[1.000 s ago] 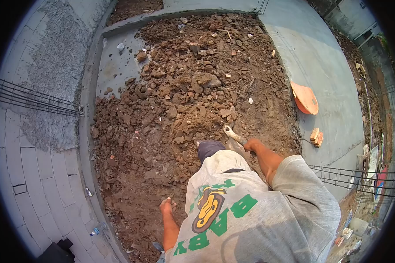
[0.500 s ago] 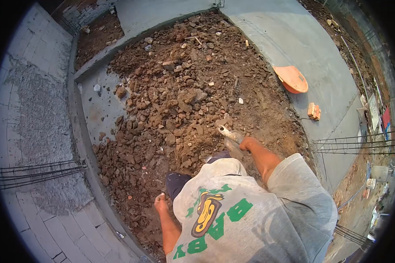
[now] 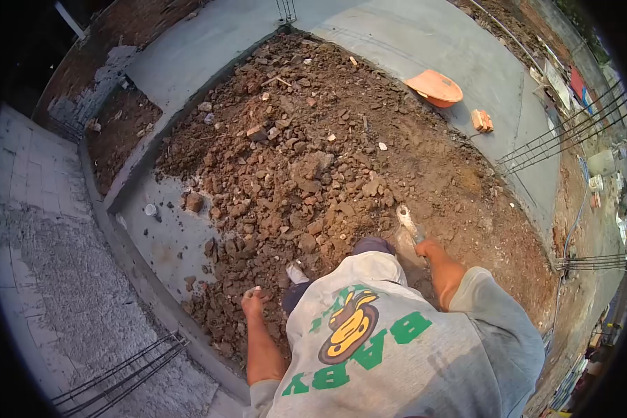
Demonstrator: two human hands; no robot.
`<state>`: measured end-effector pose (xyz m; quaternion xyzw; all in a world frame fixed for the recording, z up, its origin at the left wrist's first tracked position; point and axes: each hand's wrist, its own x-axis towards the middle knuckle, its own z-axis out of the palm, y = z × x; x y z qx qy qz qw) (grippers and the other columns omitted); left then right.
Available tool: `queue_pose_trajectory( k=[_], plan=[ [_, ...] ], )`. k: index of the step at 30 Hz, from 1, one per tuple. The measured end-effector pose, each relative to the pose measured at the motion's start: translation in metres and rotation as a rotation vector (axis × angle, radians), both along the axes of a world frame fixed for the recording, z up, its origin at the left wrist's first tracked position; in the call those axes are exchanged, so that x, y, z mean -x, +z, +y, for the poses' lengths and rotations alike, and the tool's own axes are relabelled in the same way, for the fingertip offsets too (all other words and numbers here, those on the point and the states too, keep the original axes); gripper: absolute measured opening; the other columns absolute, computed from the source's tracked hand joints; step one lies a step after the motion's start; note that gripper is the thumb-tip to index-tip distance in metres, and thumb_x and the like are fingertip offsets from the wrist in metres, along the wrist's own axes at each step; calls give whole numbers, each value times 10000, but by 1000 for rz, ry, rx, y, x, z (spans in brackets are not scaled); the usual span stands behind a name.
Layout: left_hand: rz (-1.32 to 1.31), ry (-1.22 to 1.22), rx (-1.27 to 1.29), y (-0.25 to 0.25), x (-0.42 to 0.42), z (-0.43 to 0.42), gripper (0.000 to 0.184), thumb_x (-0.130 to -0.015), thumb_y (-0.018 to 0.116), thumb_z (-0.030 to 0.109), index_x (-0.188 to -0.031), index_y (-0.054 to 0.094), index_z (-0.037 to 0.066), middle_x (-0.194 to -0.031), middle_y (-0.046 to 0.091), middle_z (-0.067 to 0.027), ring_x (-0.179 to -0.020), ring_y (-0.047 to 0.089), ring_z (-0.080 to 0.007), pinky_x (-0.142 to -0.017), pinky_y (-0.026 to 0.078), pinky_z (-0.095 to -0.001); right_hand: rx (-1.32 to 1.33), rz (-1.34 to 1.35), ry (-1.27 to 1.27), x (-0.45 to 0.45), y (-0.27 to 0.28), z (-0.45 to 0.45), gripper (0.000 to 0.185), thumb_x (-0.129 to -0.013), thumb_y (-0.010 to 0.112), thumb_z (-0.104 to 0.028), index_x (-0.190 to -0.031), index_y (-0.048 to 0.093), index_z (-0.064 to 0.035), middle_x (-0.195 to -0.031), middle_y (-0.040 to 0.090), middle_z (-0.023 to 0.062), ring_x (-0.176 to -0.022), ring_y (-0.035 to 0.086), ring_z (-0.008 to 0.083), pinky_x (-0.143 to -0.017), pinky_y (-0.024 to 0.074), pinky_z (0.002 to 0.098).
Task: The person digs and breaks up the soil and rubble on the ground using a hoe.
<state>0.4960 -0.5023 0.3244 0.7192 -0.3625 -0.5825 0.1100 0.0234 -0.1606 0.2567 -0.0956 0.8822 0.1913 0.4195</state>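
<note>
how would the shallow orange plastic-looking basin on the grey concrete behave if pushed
The basin looks thin and unsagging: probably stiff, perhaps light for its size. Its rim flares past its lower body, so it might tip.

L shoe [image 3: 295, 270] now in view on rubble [image 3: 261, 240], nr L hand [image 3: 253, 302]

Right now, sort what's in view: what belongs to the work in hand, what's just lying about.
Work in hand, likely:
- tool held in the right hand
- loose earth and rubble

Just lying about, apparently:
- orange tub
- bricks
- small white item
</note>
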Motion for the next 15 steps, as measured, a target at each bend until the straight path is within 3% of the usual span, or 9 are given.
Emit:
queue_pose_trajectory(
  k=[1, 4, 7, 10, 11, 13, 15],
  plan=[
    [-35, -19, 69, 6, -13, -28, 243, -899, 637, 215, -1044, 590, 26, -836, 655, -82, -635, 638, -209, -531, 517, -360, -2, 51, 32, -21, 8, -1, 375, -721, 701, -271, -1048, 714, -89, -1083, 689, 134, -970, 667, 275, -862, 500, 384],
    [-85, -35, 170, 7, -67, -79, 267, -917, 623, 248, -1060, 599, 23, -836, 650, -79, -634, 630, -193, -511, 496, -356, -39, -283, -126, -66, 30, -14, 398, -736, 703, -285, -1080, 700, -86, -1084, 690, 129, -990, 664, 276, -887, 498, 381],
    [-180, -167, 57, -8, -120, -110, 270, -916, 627, 253, -1059, 609, 24, -808, 644, -91, -621, 630, -197, -491, 491, -330, -56, -227, -552, -121, 15, -5, 422, -741, 706, -306, -1103, 692, -91, -1098, 684, 135, -1003, 658, 295, -904, 497, 371],
    [-124, -53, -31, -24, -139, -112, 231, -899, 648, 201, -1027, 614, 12, -763, 632, -87, -596, 621, -205, -481, 505, -324, 12, -160, -133, -170, 41, -16, 437, -749, 699, -318, -1117, 684, -83, -1109, 677, 149, -1003, 658, 299, -898, 500, 366],
    [-102, -24, -64, -31, -143, -108, 228, -895, 652, 192, -1024, 613, 8, -756, 629, -85, -589, 616, -205, -481, 508, -325, -3, -203, -164, -178, 30, -14, 464, -737, 708, -326, -1124, 678, -71, -1151, 655, 157, -1051, 636, 297, -917, 489, 371],
    [-132, -212, -100, -29, -126, -99, 218, -882, 661, 180, -997, 619, 1, -757, 624, -93, -602, 611, -202, -510, 523, -323, -37, -306, -230, -201, 0, -2, 519, -714, 724, -342, -1138, 667, -48, -1234, 612, 173, -1149, 591, 294, -955, 469, 379],
    [-29, -353, -88, -50, -115, -97, 231, -862, 683, 212, -952, 642, 3, -761, 636, -91, -650, 616, -197, -590, 527, -334, 6, -293, -317, -226, 25, -19, 516, -720, 713, -347, -1141, 667, -51, -1248, 602, 176, -1157, 585, 295, -955, 467, 380]
  ],
)
